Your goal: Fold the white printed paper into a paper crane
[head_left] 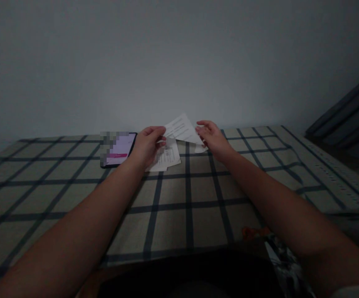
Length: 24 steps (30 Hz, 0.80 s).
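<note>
A white printed paper slip [182, 129] is held up at a tilt above the table, stretched between my two hands. My left hand [148, 144] pinches its left end between thumb and fingers. At its right edge is my right hand [213, 139], thumb and fingers curled in around the paper. Below and beside the left hand lie more printed slips [169, 154], overlapping on the cloth and partly hidden by that hand. Another pale piece of paper [199, 148] shows under the right hand; whether it joins the raised slip I cannot tell.
To the left of my left hand lies a tablet or phone [122, 150] with a lit screen, partly pixelated. A checked tablecloth [173, 215] covers the table. A plain wall [179, 62] rises behind it. Dark folded fabric [347, 107] is at the far right.
</note>
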Motion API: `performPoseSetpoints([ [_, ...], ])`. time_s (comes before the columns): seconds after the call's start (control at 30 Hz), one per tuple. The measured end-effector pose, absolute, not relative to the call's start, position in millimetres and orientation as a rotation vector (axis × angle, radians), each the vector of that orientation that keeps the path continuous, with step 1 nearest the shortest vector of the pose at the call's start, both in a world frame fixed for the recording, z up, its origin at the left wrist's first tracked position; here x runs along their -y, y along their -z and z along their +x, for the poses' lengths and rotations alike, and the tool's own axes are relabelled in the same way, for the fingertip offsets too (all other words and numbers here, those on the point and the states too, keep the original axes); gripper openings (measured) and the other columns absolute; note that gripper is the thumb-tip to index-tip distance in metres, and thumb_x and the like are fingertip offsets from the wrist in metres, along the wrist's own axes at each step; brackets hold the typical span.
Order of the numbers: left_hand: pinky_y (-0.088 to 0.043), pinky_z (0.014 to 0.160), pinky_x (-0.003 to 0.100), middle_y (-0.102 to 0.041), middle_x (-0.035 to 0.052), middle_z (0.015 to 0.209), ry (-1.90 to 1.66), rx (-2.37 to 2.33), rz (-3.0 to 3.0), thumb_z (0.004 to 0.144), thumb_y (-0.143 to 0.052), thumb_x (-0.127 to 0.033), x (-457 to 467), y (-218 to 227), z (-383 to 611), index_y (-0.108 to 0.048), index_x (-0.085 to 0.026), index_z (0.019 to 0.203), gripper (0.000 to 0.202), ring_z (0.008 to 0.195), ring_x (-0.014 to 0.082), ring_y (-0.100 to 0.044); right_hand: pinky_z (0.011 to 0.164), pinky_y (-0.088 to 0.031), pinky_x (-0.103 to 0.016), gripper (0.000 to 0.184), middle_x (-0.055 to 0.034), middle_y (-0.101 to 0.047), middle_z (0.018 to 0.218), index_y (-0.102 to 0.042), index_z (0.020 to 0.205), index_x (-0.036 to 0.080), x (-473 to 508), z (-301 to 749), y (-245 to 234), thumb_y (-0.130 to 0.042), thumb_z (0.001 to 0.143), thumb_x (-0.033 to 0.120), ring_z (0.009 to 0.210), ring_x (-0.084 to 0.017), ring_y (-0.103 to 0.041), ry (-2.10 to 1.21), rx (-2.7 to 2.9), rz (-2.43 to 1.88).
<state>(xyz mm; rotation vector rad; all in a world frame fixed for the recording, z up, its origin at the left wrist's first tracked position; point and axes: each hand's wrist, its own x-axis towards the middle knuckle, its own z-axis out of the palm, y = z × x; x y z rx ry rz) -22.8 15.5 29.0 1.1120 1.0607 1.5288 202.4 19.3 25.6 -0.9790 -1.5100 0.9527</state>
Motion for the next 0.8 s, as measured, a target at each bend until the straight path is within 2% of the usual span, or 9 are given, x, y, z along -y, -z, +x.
performPoseSetpoints([
  [0.1,-0.05,0.053,0.02,-0.064,-0.0003,0.077,-1.835,-1.128,1.389,0.075,-0.073,-0.031,-11.2,-26.8,-21.0,-0.064,-0.018,0.082,0.017,0.061,0.0099,-0.06,0.07,-0.046,-0.03,0.037,-0.0036,-0.061,0.086,-0.062,0.093,0.02,-18.3,201.4,-25.6,-0.07,0.078,0.053,0.079,-0.016,-0.055,-0.697,1.629,-0.997],
  [0.17,-0.05,0.055,0.022,-0.066,0.002,0.083,-1.934,-1.149,1.743,0.078,-0.071,-0.033,-3.6,-25.9,-18.9,-0.065,-0.018,0.081,0.016,0.067,0.012,-0.062,0.071,-0.047,-0.031,0.039,-0.006,-0.063,0.085,-0.064,0.082,0.018,-15.5,199.7,-25.8,-0.065,0.081,0.057,0.081,-0.017,-0.057,-0.743,1.723,-0.994],
  [0.2,-0.05,0.058,0.023,-0.067,0.0033,0.085,-1.947,-1.134,1.962,0.079,-0.071,-0.032,0.9,-26.2,-17.8,-0.066,-0.018,0.08,0.014,0.073,0.0136,-0.063,0.068,-0.047,-0.03,0.043,-0.0067,-0.064,0.086,-0.065,0.084,0.018,-13.7,198.3,-25.8,-0.06,0.083,0.061,0.08,-0.017,-0.058,-0.852,1.743,-0.967],
  [0.3,-0.051,0.069,0.028,-0.07,0.005,0.089,-1.673,-1.029,2.498,0.081,-0.068,-0.03,12.8,-29.9,-15.1,-0.068,-0.02,0.081,0.01,0.082,0.0163,-0.064,0.063,-0.049,-0.027,0.051,-0.0079,-0.068,0.094,-0.067,0.095,0.019,-8.0,193.4,-25.8,-0.055,0.083,0.067,0.085,-0.018,-0.062,-1.091,1.681,-0.879],
  [0.37,-0.051,0.081,0.033,-0.071,0.0071,0.096,-1.482,-1.066,2.643,0.082,-0.067,-0.031,16.9,-33.3,-14.2,-0.07,-0.021,0.083,0.01,0.09,0.0191,-0.064,0.064,-0.05,-0.026,0.046,-0.0069,-0.069,0.091,-0.067,0.092,0.019,-5.2,191.0,-26.3,-0.057,0.084,0.063,0.083,-0.016,-0.062,-1.108,1.692,-0.862],
  [0.47,-0.047,0.091,0.039,-0.069,0.0086,0.105,-1.293,-1.099,2.724,0.081,-0.069,-0.037,17.8,-36.3,-14.4,-0.072,-0.023,0.089,0.016,0.099,0.0226,-0.061,0.064,-0.05,-0.026,0.035,-0.0049,-0.069,0.083,-0.066,0.084,0.018,-3.5,190.7,-28.4,-0.061,0.084,0.053,0.071,-0.013,-0.06,-1.068,1.715,-0.922],
  [0.57,-0.044,0.095,0.041,-0.065,0.009,0.113,-1.202,-1.003,2.745,0.081,-0.069,-0.043,16.8,-35.2,-15.9,-0.073,-0.024,0.098,0.025,0.106,0.0241,-0.057,0.063,-0.046,-0.026,0.028,-0.0034,-0.066,0.074,-0.062,0.075,0.018,-3.9,193.9,-30.8,-0.06,0.084,0.044,0.063,-0.012,-0.056,-1.011,1.747,-0.991],
  [0.7,-0.039,0.101,0.044,-0.063,0.0093,0.116,-1.42,-1.116,2.66,0.083,-0.067,-0.041,16.0,-34.6,-17.7,-0.071,-0.024,0.106,0.029,0.112,0.0258,-0.054,0.06,-0.039,-0.026,0.026,0.0004,-0.055,0.064,-0.053,0.066,0.019,-4.7,199.1,-31.5,-0.054,0.084,0.037,0.061,-0.012,-0.05,-0.841,1.925,-0.982],
  [0.8,-0.039,0.102,0.044,-0.061,0.0099,0.123,-1.564,-1.259,2.502,0.08,-0.07,-0.043,14.3,-36.3,-17.2,-0.067,-0.024,0.119,0.044,0.118,0.0272,-0.052,0.059,-0.032,-0.027,0.024,0.0018,-0.048,0.064,-0.049,0.064,0.019,-2.8,200.2,-31.6,-0.052,0.083,0.034,0.062,-0.012,-0.045,-0.684,2.082,-0.943],
])
